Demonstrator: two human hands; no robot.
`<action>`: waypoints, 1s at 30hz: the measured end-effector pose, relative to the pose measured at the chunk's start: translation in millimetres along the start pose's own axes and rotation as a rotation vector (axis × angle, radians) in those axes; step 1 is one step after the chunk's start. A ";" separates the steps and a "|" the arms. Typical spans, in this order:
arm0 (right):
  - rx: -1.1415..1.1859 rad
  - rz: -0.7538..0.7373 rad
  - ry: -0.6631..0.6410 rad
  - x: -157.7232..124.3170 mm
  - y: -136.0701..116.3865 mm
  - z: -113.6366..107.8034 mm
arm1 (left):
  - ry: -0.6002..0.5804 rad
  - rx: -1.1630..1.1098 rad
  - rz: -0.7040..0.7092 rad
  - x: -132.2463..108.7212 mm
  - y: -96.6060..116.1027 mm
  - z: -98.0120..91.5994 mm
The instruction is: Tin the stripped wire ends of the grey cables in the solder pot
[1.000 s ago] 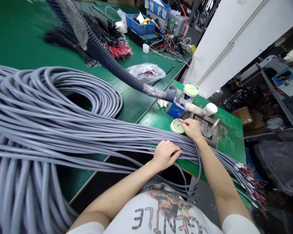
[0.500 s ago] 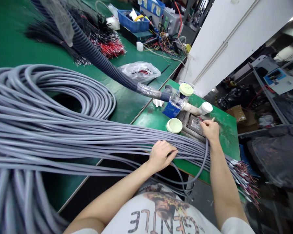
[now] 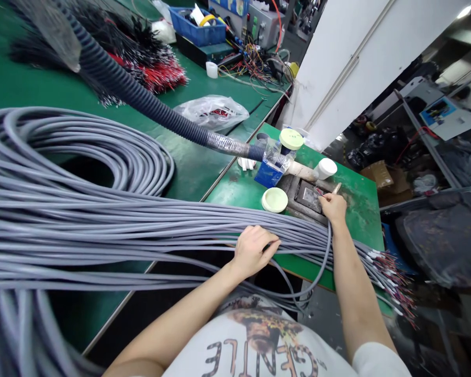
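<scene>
The right hand is pinching the end of one grey cable at the right edge of the square metal pot, which is sitting on the green bench; the wire tips are showing too small to tell whether they are touching its silvery surface. The left hand, apart from the right, is lying over the cable bundle to the pot's near left; whether it is gripping anything, I cannot tell. Good work here is probably depending on a steady pinch, skin clear of the possibly hot pot, and slack hanging loose. On the shirt, nearer the wearer than the pot, "GENTLE" is reading upside down; marks on the yellow-green lid beyond the pot are proving illegible.
</scene>
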State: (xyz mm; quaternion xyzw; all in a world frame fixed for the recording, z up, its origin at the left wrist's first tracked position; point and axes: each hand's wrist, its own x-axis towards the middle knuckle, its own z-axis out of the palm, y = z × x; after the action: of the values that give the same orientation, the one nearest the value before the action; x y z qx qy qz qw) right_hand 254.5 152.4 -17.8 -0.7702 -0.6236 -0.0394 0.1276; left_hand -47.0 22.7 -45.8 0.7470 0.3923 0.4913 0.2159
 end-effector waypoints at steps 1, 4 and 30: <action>0.002 -0.001 -0.004 -0.1 -0.1 0.1 | -0.001 0.001 -0.001 -0.1 0.0 0.0; 0.013 -0.005 -0.010 -0.7 -0.8 0.5 | -0.003 0.004 -0.001 0.2 0.2 -0.3; 1.269 -0.082 -0.168 -157.1 -125.6 -74.2 | 0.310 -1.148 -0.540 26.4 45.4 33.0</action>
State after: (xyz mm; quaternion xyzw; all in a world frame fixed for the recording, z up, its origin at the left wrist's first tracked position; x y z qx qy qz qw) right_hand 105.4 8.6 37.7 -0.5208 -0.5626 0.3930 0.5077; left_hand 5.3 18.7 -12.7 0.3086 0.2681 0.6532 0.6373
